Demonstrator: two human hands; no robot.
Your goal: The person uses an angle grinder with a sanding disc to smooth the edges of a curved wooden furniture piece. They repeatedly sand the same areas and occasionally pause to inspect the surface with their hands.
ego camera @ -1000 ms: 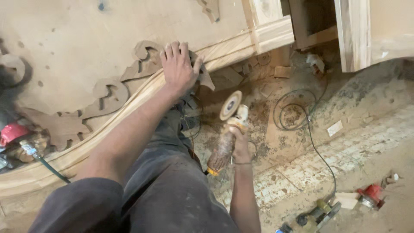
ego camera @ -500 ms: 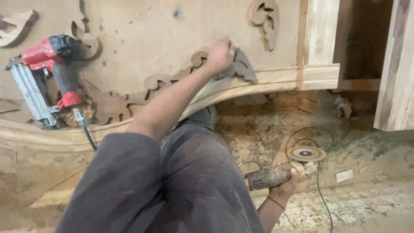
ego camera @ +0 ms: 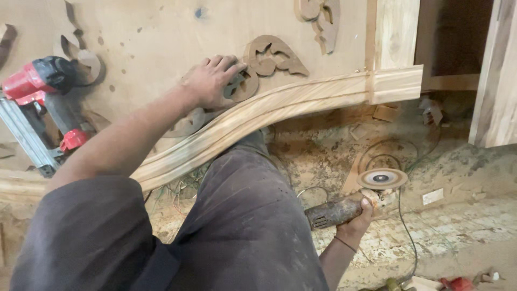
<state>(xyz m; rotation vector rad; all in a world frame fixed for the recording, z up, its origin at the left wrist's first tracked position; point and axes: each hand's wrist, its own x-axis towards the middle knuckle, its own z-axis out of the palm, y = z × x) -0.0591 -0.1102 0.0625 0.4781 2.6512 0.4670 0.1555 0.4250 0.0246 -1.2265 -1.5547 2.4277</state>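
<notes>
My left hand (ego camera: 207, 81) lies flat, fingers spread, on the thin, brittle carved scroll (ego camera: 269, 56); my right hand (ego camera: 360, 215) is wrapped tight around the heavy angle grinder (ego camera: 350, 202).

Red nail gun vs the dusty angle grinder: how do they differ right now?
The red-and-black nail gun lies untouched on the wooden panel, at the far left; the dusty grey angle grinder is gripped in the right hand, low over the rubble floor. The nail gun looks clean and bright; the grinder is caked in dust, its round disc facing up. Both are handheld power tools. The left hand presses on a carved wooden ornament.
</notes>
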